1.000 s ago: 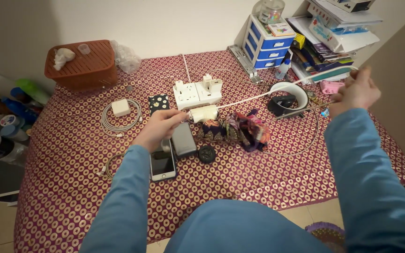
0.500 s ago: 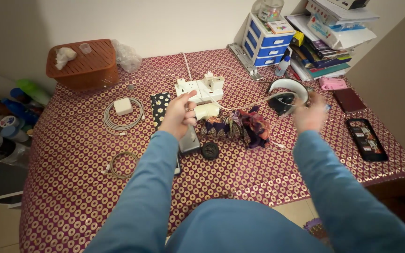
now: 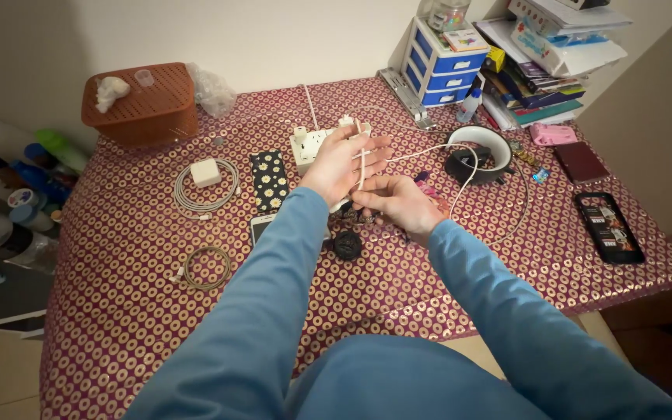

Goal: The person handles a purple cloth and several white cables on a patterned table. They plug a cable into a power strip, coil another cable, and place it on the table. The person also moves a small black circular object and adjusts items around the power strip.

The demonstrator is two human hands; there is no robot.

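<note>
My left hand point(image 3: 341, 160) is raised over the white power strip point(image 3: 306, 145), fingers spread, with a white cable point(image 3: 460, 175) looped around them. My right hand point(image 3: 400, 204) is just below it, pinching the same cable near my left palm. The cable trails right in loose loops past a black and white round device point(image 3: 479, 152). The charger block at the cable's end is hidden under my left hand. Both sleeves are blue.
On the patterned maroon cloth point(image 3: 118, 257) lie a white adapter with its coiled cable point(image 3: 206, 180), a small coiled cable point(image 3: 205, 267), a daisy-print case point(image 3: 269, 177), a black round cap point(image 3: 347, 245), a dark phone point(image 3: 608, 226), an orange basket point(image 3: 143, 105), and blue drawers point(image 3: 446, 68).
My right hand came in from the far right to meet my left hand. The stretched cable went slack and now wraps my left fingers, which rose over the power strip.
</note>
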